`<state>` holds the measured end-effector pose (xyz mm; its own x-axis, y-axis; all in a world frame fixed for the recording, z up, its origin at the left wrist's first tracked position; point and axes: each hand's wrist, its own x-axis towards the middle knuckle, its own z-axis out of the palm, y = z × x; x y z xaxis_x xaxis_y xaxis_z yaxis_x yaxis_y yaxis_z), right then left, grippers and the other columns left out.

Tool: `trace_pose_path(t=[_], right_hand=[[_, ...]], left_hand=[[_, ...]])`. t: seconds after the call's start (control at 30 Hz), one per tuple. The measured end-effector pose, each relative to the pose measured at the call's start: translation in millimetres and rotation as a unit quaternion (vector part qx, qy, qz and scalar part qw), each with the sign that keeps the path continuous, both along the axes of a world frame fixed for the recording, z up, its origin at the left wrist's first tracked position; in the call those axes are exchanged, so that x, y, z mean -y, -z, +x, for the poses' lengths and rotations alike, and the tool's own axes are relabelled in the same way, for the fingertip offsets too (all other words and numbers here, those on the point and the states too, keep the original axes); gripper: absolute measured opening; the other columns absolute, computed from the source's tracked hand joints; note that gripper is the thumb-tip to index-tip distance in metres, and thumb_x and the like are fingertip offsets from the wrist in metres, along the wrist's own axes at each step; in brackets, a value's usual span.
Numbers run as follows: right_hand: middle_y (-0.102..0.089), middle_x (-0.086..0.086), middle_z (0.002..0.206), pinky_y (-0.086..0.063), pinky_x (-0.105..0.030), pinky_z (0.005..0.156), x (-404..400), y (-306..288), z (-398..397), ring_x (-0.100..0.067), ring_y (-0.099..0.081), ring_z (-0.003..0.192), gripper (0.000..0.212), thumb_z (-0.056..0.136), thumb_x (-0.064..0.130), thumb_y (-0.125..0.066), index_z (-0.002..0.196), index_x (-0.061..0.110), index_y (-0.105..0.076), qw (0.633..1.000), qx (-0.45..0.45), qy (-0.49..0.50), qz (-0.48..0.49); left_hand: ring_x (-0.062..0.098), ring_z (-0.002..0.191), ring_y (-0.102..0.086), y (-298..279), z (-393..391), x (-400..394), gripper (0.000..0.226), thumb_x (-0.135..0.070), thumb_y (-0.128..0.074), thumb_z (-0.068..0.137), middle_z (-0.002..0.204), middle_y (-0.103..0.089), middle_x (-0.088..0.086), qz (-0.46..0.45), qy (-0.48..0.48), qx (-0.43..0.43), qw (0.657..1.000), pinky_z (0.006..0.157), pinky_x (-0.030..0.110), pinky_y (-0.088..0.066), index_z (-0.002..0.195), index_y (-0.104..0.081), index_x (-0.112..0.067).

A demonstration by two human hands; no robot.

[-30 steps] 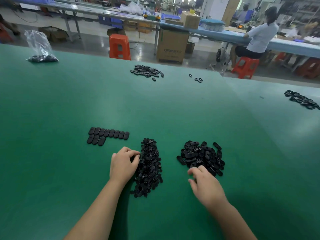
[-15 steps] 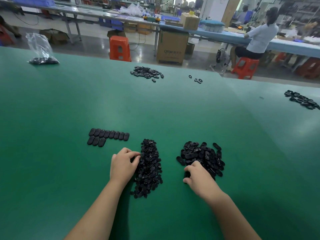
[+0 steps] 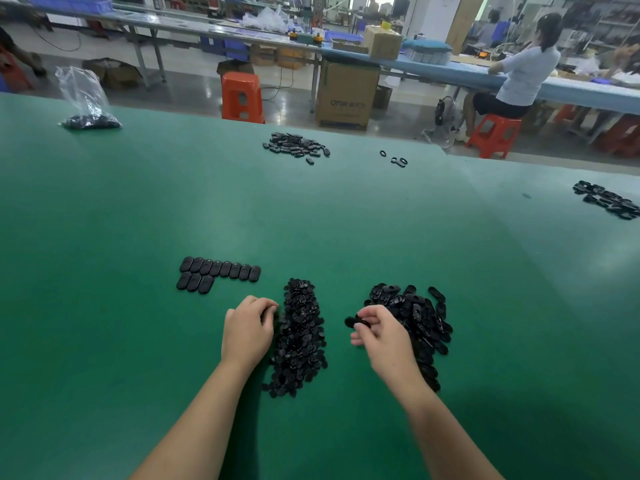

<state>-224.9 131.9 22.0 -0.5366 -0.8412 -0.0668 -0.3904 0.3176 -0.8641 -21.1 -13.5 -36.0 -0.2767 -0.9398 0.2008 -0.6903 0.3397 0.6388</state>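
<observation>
Two heaps of black plastic parts lie on the green table (image 3: 104,306). The left heap of small parts (image 3: 301,337) is long and narrow; the right heap of oval shells (image 3: 419,317) is wider. My left hand (image 3: 247,329) rests at the left heap's edge with its fingers curled into the parts; whether it holds one is hidden. My right hand (image 3: 379,329) is lifted left of the right heap and pinches one black oval shell (image 3: 356,322). Two neat rows of finished oval pieces (image 3: 218,273) lie to the upper left.
Further back lie another pile of black parts (image 3: 296,147), a few loose rings (image 3: 394,159), a pile at the right edge (image 3: 607,200) and a clear bag of parts (image 3: 86,102). Beyond the table are an orange stool (image 3: 240,97), a cardboard box (image 3: 346,93) and a seated person (image 3: 519,74).
My right hand reached into the right heap, then drew back to the left and up with one oval shell pinched. My left hand stayed at the left heap.
</observation>
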Motion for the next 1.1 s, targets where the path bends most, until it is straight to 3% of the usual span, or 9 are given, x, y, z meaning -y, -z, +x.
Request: trace_pose_path(t=[0.07,0.13,0.33,0.5,0.6,0.8,0.93,1.0,1.1], right_hand=[[-0.068,0.003,0.106,-0.059,-0.023,0.085,7,6,12,-0.001,-0.073,0.088,0.021,0.102,0.005,-0.055,0.117,0.018,-0.061,0.998,0.064,0.015,-0.021],[-0.069,0.000,0.109,-0.058,-0.018,0.081,14,12,24,0.001,-0.073,0.090,0.019,0.103,0.006,-0.054,0.113,0.021,-0.061,0.995,0.087,0.024,-0.039],[-0.075,0.004,0.093,-0.060,-0.027,0.077,16,33,43,-0.004,-0.074,0.080,0.015,0.104,0.012,-0.055,0.102,0.027,-0.058,0.990,0.084,0.079,-0.086],[-0.073,0.003,0.095,-0.062,-0.029,0.073,18,38,41,-0.011,-0.074,0.078,0.012,0.104,0.012,-0.054,0.106,0.022,-0.059,0.986,0.106,0.080,-0.104],[-0.072,0.002,0.091,-0.061,-0.028,0.072,18,39,42,-0.012,-0.073,0.076,0.022,0.103,0.011,-0.054,0.109,0.032,-0.057,0.987,0.100,0.074,-0.097],[-0.071,0.001,0.093,-0.060,-0.027,0.066,17,40,41,-0.012,-0.072,0.075,0.030,0.102,0.006,-0.055,0.109,0.035,-0.056,0.987,0.116,0.070,-0.089],[-0.072,0.001,0.092,-0.061,-0.029,0.067,16,41,40,-0.014,-0.072,0.074,0.020,0.102,0.011,-0.057,0.109,0.030,-0.057,0.987,0.119,0.066,-0.090],[-0.073,0.000,0.091,-0.060,-0.029,0.067,17,42,40,-0.015,-0.072,0.073,0.016,0.102,0.012,-0.057,0.105,0.028,-0.057,0.987,0.115,0.065,-0.091],[-0.073,0.001,0.090,-0.060,-0.029,0.066,17,43,40,-0.015,-0.071,0.071,0.007,0.102,0.013,-0.057,0.102,0.021,-0.059,0.988,0.111,0.064,-0.089]], left_hand=[[0.016,0.091,-0.059,1,1,1,0.024,-0.013,-0.052,0.101,0.103,-0.066,-0.009,0.018,-0.004,-0.008,1.000,0.083,0.025,-0.033,0.108,-0.072,-0.023],[0.019,0.095,-0.060,-1,2,0,0.027,-0.009,-0.051,0.100,0.106,-0.067,-0.007,0.027,-0.002,-0.013,1.000,0.085,0.026,-0.037,0.111,-0.072,-0.021],[0.009,0.085,-0.059,-9,5,-1,0.016,-0.019,-0.062,0.096,0.094,-0.063,-0.011,0.033,0.024,-0.034,0.999,0.091,0.040,-0.050,0.106,-0.076,-0.019],[0.013,0.085,-0.057,-9,7,-3,0.013,-0.025,-0.070,0.092,0.088,-0.058,-0.014,0.045,0.037,-0.019,0.998,0.089,0.040,-0.050,0.102,-0.079,-0.020],[0.019,0.087,-0.057,-8,5,-4,0.011,-0.026,-0.071,0.092,0.088,-0.057,-0.017,0.042,0.027,-0.012,0.999,0.085,0.037,-0.051,0.098,-0.078,-0.022],[0.009,0.084,-0.051,-6,4,-5,0.009,-0.029,-0.067,0.094,0.089,-0.056,-0.021,0.035,0.016,0.007,0.999,0.083,0.028,-0.039,0.086,-0.066,-0.034],[0.014,0.078,-0.058,-8,6,-5,0.017,-0.021,-0.060,0.098,0.080,-0.062,-0.017,0.063,-0.010,-0.065,0.996,0.073,0.034,-0.050,0.086,-0.055,-0.032],[0.008,0.070,-0.059,-10,7,-7,0.018,-0.019,-0.060,0.098,0.075,-0.064,-0.013,0.068,-0.027,-0.108,0.991,0.062,0.029,-0.050,0.086,-0.055,-0.031],[0.001,0.072,-0.060,-14,9,-9,0.016,-0.019,-0.066,0.094,0.073,-0.066,-0.012,0.076,-0.035,-0.144,0.986,0.059,0.018,-0.047,0.084,-0.061,-0.030]])
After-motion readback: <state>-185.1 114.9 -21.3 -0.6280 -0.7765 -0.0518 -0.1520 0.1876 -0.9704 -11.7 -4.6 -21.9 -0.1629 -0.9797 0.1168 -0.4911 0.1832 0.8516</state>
